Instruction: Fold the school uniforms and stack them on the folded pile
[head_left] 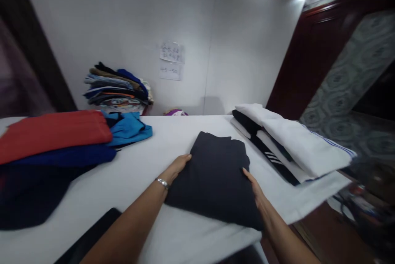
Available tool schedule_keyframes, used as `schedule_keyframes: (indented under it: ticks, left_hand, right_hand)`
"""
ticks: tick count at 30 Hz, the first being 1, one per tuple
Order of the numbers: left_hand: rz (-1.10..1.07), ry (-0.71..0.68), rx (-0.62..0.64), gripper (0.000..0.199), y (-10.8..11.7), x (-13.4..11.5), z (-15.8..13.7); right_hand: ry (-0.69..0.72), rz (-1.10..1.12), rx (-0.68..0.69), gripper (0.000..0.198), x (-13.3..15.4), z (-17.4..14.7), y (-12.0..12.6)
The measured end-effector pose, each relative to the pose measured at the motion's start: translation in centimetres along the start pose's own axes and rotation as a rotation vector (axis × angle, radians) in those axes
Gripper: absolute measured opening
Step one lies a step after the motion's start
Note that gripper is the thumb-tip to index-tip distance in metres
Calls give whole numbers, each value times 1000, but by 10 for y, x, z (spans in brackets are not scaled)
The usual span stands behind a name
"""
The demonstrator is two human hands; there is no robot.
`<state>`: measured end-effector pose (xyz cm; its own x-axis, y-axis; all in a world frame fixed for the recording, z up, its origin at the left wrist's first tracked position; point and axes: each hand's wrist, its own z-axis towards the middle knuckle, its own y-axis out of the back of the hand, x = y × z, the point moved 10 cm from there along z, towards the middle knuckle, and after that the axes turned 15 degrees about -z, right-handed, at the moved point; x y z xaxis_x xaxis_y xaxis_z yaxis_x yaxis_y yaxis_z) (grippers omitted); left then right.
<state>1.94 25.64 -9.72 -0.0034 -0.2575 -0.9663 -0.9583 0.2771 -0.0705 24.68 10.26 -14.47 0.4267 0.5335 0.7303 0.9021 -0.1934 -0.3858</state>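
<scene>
A folded dark grey garment (pixel 216 177) is between my two hands above the white-covered table (pixel 135 177). Its near edge reaches the table's front. My left hand (pixel 179 166), with a silver bracelet at the wrist, grips the left side. On the right side, my right hand (pixel 253 184) holds the edge with the thumb on top. Fingers of both hands are largely hidden beneath the cloth. Whether the garment is a top or trousers, I cannot tell.
To the right lies a stack of folded white and black clothes (pixel 286 140). At left are a red folded garment (pixel 61 132), dark blue cloth (pixel 68 155) and a bright blue piece (pixel 131 126). A clothes pile (pixel 119 85) stands by the wall behind. A black flat object (pixel 92 231) lies near my left forearm.
</scene>
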Motion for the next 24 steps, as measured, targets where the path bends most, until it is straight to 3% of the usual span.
schedule_keyframes:
  ticks: [4, 11, 17, 24]
  left_hand:
    - [-116, 49, -23, 31, 3, 14, 3]
    - [-102, 30, -114, 30, 15, 27, 15]
    - [-38, 43, -198, 25, 23, 32, 20]
    - [-116, 76, -180, 23, 25, 31, 10]
  right_hand:
    - [-42, -56, -17, 44, -4, -1, 3]
    - [-167, -68, -213, 60, -24, 16, 41]
    - [42, -209, -452, 60, 2, 24, 71]
    - [132, -306, -439, 31, 21, 27, 62]
